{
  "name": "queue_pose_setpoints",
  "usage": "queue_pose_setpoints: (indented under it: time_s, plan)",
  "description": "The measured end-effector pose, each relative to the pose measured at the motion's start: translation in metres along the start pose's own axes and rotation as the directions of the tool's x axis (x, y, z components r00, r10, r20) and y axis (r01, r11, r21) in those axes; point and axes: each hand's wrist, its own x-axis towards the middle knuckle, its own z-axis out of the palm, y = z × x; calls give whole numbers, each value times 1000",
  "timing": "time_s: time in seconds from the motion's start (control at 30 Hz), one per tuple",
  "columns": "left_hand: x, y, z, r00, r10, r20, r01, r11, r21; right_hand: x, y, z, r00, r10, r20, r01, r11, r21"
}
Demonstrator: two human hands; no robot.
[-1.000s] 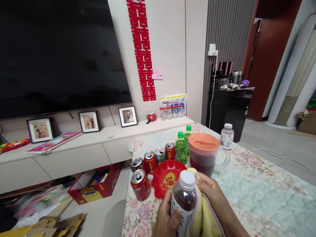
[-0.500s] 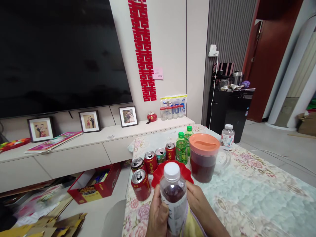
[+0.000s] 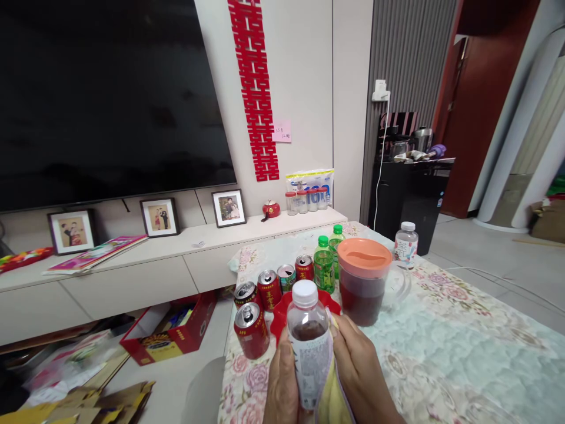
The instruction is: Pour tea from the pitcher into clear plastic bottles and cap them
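Observation:
A clear plastic bottle (image 3: 309, 359) with a white cap and dark drink inside stands nearly upright between my hands. My left hand (image 3: 282, 377) is closed around its left side. On the other side, my right hand (image 3: 357, 365) grips a yellow cloth (image 3: 336, 397) with a purple edge, which lies against the bottle. Behind the bottle is a red scalloped plate (image 3: 279, 321), partly hidden. Red drink cans (image 3: 251, 333) and a green-patterned can (image 3: 286, 277) stand to its left and back. A pitcher (image 3: 362, 294) of dark liquid with an orange lid is to the right.
Two green-capped bottles (image 3: 323, 268) stand behind the plate. Another white-capped bottle (image 3: 406, 244) is near the table's far right edge. A floral cloth covers the table (image 3: 450, 353). Left on the floor sit a red box (image 3: 176, 333) and flattened cardboard (image 3: 101, 403).
The bottle has risen slightly and turned in my hands, so its label faces differently. My right hand, with the cloth, has come up along the bottle's right side.

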Motion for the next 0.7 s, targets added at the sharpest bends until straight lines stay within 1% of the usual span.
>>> queue_pose_setpoints:
  time_s: [0.1,0.23,0.3,0.37,0.43,0.47,0.6,0.7]
  plan:
    - [-2,1,10,1000,-14,20,14,1000,5,1,-5,-5,992,-101,-76,97,994,-57]
    - [-4,1,16,998,4,57,-4,1000,0,0,-10,-12,977,-186,-108,170,976,-138]
    - [-6,-1,14,999,-15,40,14,1000,15,-2,-12,-17,960,-238,-147,206,957,-203]
    - [-6,-2,10,999,-52,-7,52,998,47,-3,-14,-22,944,-277,-181,234,945,-229]
    - [-6,-4,8,997,-70,-32,73,994,84,-4,-17,-28,942,-284,-180,248,948,-201]
    - [-6,-5,8,997,-73,-25,75,992,99,-4,-18,-31,944,-284,-169,253,950,-184]
    - [-5,-11,12,994,-69,82,59,991,118,-5,-20,-37,949,-288,-129,266,950,-162]
    - [-6,-19,11,989,-67,134,52,992,113,-4,-21,-38,955,-250,-160,233,965,-120]
